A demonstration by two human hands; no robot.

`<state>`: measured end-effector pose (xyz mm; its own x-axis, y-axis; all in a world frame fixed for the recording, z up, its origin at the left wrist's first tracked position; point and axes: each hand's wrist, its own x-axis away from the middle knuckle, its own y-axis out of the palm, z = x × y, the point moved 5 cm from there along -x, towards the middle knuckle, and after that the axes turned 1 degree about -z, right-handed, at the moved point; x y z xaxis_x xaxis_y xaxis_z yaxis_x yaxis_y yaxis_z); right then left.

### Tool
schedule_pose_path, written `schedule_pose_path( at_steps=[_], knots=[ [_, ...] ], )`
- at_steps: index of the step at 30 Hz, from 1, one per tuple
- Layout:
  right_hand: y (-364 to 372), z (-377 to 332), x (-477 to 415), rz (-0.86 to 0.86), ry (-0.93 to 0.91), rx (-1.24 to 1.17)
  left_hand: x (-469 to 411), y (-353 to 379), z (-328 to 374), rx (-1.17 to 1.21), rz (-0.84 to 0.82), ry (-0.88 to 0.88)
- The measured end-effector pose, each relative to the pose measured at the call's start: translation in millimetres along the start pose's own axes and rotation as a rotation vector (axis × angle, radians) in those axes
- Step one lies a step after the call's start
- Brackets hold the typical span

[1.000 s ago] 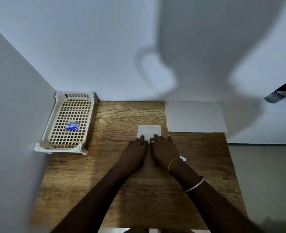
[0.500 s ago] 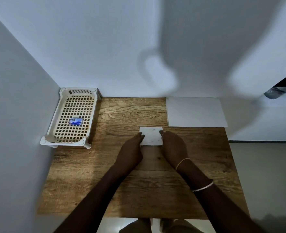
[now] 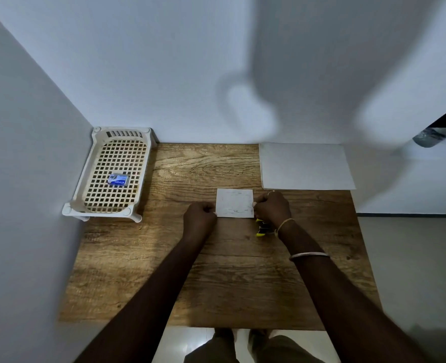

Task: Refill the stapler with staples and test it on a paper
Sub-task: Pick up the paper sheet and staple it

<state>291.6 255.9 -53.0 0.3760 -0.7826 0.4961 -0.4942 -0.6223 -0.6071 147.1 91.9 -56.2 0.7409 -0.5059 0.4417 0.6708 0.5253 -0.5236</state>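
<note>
A small folded white paper (image 3: 234, 206) lies flat on the wooden table (image 3: 216, 279) at its middle. My left hand (image 3: 199, 218) pinches the paper's left edge with curled fingers. My right hand (image 3: 272, 208) pinches its right edge. A small yellow and black stapler (image 3: 261, 230) lies on the table just under my right wrist, partly hidden by it. A blue staple box (image 3: 118, 179) sits in the cream plastic basket (image 3: 85, 179) at the table's back left corner.
A larger sheet of white paper (image 3: 305, 166) lies at the back right of the table, against the wall. White walls close off the back and left sides. The table's right edge drops to a grey floor (image 3: 413, 271).
Both hands went from lying flat over the small paper to curling and pinching its left and right edges. The stapler now shows under my right wrist.
</note>
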Motion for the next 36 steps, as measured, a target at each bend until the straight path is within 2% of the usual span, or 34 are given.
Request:
schedule_pose_path(
  at_steps=[4,9,14,19,24,30,36],
  knots=[
    [3.3,2.7,-3.0,-0.019,0.023,-0.027,-0.4,0.4,-2.3,0.043,-0.008,-0.020],
    [1.0,2.4,1.4,-0.040,0.036,-0.132,2.2,3.2,-5.7,0.221,-0.062,-0.088],
    [-12.1,-5.6,17.6,-0.082,0.074,-0.388,8.6,-5.6,4.1,0.374,-0.089,-0.129],
    [-48.5,-28.3,37.7,-0.096,0.002,-0.539,24.0,-30.3,41.6,0.571,-0.128,-0.102],
    [-89.8,-65.2,60.4,-0.084,-0.128,-0.693,43.6,-58.2,92.3,0.731,-0.160,0.001],
    [-135.8,-107.0,80.0,-0.064,-0.312,-0.772,64.3,-91.2,148.9,0.796,-0.170,0.150],
    [-155.5,-124.6,87.0,-0.072,-0.412,-0.808,73.7,-107.0,173.3,0.775,-0.156,0.246]
  ],
)
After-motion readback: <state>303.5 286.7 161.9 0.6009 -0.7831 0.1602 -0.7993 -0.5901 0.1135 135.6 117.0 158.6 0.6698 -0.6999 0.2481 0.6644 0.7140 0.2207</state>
